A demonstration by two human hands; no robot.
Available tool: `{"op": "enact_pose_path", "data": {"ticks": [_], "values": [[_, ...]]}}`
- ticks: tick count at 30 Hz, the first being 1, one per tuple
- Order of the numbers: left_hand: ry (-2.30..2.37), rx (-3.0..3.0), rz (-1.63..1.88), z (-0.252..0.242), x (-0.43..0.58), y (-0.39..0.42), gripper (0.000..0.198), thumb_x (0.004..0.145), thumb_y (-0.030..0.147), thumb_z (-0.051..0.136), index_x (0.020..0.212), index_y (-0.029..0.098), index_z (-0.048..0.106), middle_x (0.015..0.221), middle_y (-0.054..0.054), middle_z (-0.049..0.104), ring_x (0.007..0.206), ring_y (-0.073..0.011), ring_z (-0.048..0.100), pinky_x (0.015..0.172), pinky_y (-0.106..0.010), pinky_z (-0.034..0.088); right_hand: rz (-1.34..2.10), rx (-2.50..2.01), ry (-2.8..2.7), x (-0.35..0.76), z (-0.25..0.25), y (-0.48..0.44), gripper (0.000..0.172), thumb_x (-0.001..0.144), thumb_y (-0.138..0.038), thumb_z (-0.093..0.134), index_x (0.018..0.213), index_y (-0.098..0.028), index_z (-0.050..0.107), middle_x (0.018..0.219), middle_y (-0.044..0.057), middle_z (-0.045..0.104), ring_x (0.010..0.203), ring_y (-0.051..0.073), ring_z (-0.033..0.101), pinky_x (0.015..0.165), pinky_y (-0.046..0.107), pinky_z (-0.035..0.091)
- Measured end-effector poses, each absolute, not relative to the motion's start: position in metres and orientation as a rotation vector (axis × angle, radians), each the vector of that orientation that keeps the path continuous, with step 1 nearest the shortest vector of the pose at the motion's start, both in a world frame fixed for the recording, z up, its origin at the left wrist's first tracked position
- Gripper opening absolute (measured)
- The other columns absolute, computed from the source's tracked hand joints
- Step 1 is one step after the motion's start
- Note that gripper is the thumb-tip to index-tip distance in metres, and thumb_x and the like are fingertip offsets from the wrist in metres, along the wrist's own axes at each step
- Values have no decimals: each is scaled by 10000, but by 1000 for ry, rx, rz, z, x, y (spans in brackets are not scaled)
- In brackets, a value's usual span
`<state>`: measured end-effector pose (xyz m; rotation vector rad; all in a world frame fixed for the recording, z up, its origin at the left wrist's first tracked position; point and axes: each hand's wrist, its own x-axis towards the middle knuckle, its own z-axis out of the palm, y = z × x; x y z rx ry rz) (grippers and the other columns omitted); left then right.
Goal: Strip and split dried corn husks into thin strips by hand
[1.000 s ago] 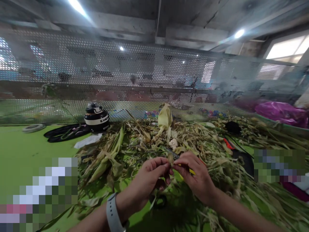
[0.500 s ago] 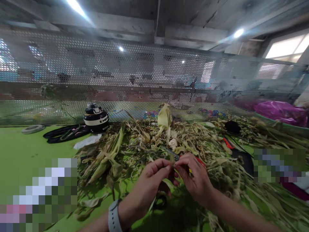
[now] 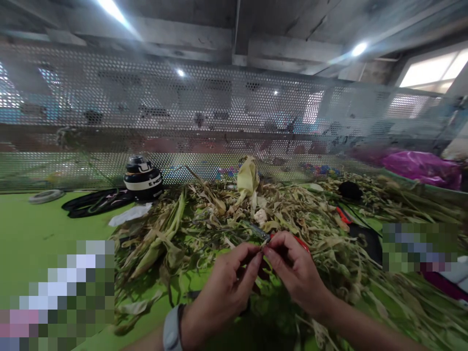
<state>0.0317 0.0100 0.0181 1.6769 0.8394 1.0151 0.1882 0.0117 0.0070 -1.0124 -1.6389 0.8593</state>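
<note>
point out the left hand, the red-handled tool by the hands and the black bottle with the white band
Left hand (image 3: 226,282): head view, on the back of the hand.
Red-handled tool (image 3: 260,232): head view, on its grey metal part.
Black bottle (image 3: 144,185): head view, on its white band.

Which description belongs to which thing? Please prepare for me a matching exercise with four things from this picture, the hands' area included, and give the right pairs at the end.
Things:
1. Left hand
2. Red-handled tool
3. Black container
4. Purple plastic

Descriptions:
A. Standing upright, with a wide white stripe
B. Shiny, towards the far right of the view
C. Has a pale wristband at its wrist
D. Partly hidden behind the right hand

Right pairs: 1-C, 2-D, 3-A, 4-B
</note>
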Motion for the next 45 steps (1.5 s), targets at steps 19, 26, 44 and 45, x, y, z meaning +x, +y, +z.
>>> {"op": "enact_pose_path", "data": {"ticks": [19, 26, 44, 45], "values": [[806, 1032, 886, 24, 33, 20, 168, 780, 295, 579, 750, 129, 571, 631, 12, 574, 465, -46, 514, 427, -144, 301, 296, -820, -1863, 198, 8, 27, 132, 787, -183, 634, 903, -240, 659, 842, 27, 549, 827, 157, 541, 718, 275, 464], [727, 849, 884, 29, 31, 16, 92, 768, 221, 592, 756, 130, 592, 653, 4, 574, 532, -50, 531, 435, -128, 304, 216, -796, -1870, 198, 8, 26, 146, 797, -141, 616, 913, -222, 579, 839, 19, 559, 810, 147, 541, 709, 261, 459], [611, 699, 927, 28, 38, 8, 99, 761, 218, 619, 761, 124, 590, 681, -17, 591, 562, -64, 538, 454, -129, 366, 146, -825, -1854, 198, 8, 22, 65, 825, -163, 579, 850, -221, 595, 826, 24, 559, 796, 148, 545, 704, 265, 460], [609, 737, 929, 27, 39, 7, 104, 776, 231, 608, 782, 129, 588, 701, -20, 592, 579, -72, 543, 455, -134, 380, 212, -869, -1822, 196, 9, 21, 32, 830, -182, 572, 825, -212, 580, 818, 25, 553, 795, 151, 543, 708, 268, 457]]}}
